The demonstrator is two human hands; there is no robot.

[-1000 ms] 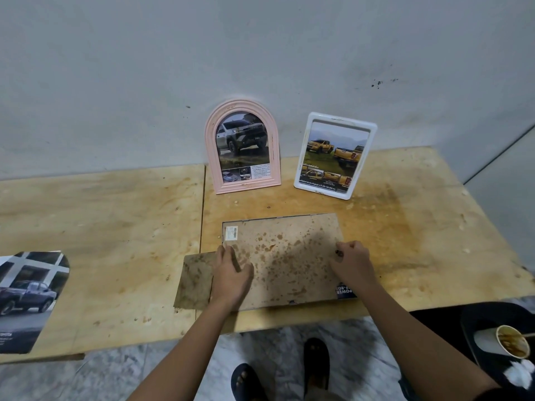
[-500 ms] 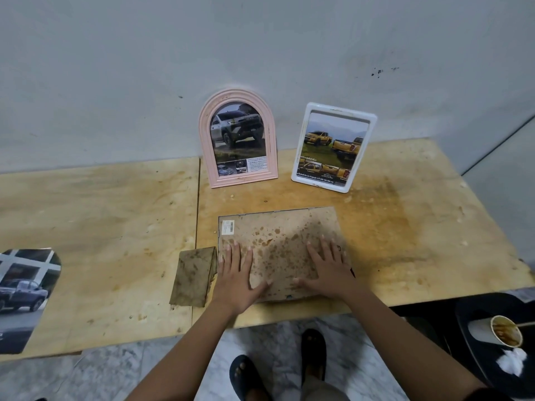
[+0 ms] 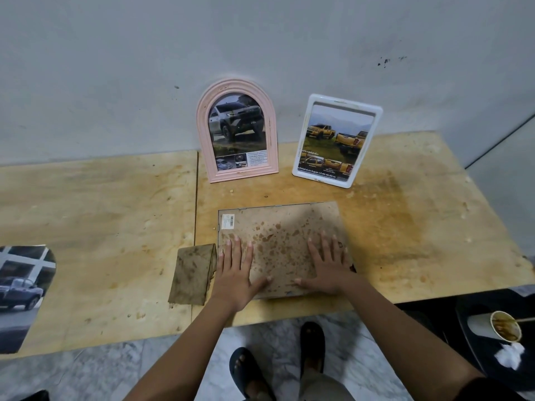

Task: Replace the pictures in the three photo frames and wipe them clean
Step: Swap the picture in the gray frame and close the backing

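A stained brown backing board [image 3: 278, 227] of a photo frame lies face down on the wooden table [image 3: 101, 215], near its front edge. My left hand [image 3: 236, 273] presses flat on the board's left part, fingers straight. My right hand [image 3: 330, 264] lies flat on its right part, fingers spread. A folded-out stand flap [image 3: 192, 274] sticks out to the left of the board. Against the wall stand a pink arched frame [image 3: 237, 131] with a grey truck picture and a white rectangular frame [image 3: 337, 140] with yellow trucks.
A loose arched car picture [image 3: 21, 293] lies at the table's left front edge. At the lower right, a dark stool [image 3: 477, 357] holds a paper cup [image 3: 498, 329] with brown liquid and a white wad [image 3: 511, 353]. My sandalled feet [image 3: 278, 369] stand on the marble floor.
Both hands went from curled at the board's side edges to lying flat on its back. The board shifted right, uncovering more of the stand flap. The view moved slightly closer.
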